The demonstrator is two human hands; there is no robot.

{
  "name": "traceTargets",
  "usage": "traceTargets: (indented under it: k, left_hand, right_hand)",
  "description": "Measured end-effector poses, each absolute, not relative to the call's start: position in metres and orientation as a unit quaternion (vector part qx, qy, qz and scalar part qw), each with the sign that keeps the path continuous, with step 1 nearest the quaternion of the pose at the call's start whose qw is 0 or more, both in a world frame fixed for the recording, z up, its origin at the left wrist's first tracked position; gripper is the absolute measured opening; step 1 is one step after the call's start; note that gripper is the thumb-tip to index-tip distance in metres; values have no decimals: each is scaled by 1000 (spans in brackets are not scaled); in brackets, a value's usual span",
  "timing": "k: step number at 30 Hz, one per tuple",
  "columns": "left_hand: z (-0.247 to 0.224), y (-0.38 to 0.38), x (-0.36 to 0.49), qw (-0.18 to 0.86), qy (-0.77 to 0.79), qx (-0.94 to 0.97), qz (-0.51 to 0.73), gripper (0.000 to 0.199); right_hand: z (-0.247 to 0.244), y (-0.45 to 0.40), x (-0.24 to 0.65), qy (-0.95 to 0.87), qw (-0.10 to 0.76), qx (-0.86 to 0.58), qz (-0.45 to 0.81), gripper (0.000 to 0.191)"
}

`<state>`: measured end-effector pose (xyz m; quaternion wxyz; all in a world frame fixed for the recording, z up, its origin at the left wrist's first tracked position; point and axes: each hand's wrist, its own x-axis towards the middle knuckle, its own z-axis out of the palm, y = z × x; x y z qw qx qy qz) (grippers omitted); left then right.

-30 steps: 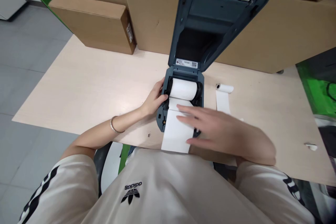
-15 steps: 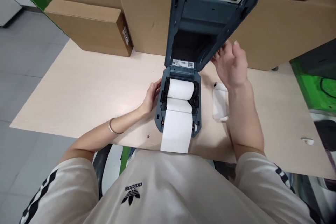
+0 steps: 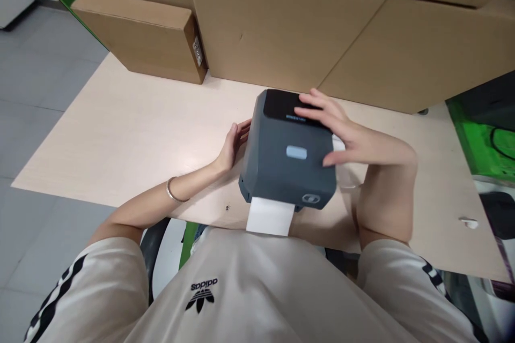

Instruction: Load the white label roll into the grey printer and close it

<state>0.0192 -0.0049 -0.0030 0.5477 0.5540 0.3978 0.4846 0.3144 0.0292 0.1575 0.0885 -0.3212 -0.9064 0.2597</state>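
Observation:
A dark grey label printer (image 3: 277, 174) stands on the table in front of me, its lid lowered over the base. Whether the lid is latched, I cannot tell. A strip of white label paper (image 3: 270, 216) sticks out of the printer's front toward my shirt. My right hand (image 3: 332, 126) lies on the lid's top right part, fingers spread over the black panel and thumb on the grey shell. Against the printer's left side rests my left hand (image 3: 232, 144), its fingers stretched out and partly hidden behind the casing. The paper roll inside is covered by the lid.
Brown cardboard boxes (image 3: 277, 21) line the back of the table (image 3: 161, 134). A smaller box (image 3: 139, 37) stands at the back left. A white item (image 3: 346, 174) lies partly hidden under my right arm. A small white piece (image 3: 469, 223) is near the right edge.
The printer's lid has swung down from raised to lying over the base, covering the paper roll. My right hand has moved from beside the lid to its top. My left hand has stayed put.

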Motion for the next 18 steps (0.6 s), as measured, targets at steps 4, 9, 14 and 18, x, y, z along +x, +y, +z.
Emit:
traceTargets:
  k: [4,9,14,18]
  left_hand:
    - [-1,-6,21,600,395,474,508,80]
    - [-1,-6,22,603,395,475,505,80]
    - [0,-6,21,597,397,477,509,72]
    - [-1,-5,15,562,434,501,495,57]
  right_hand:
    - [158,14,316,-915,31,-313,253,102]
    - [158,8,311,-915,27,-317,248,100]
    - [162,15,325,-917,37,-302,259,95]
    - [154,26,351,-912,39,-323,250,108]
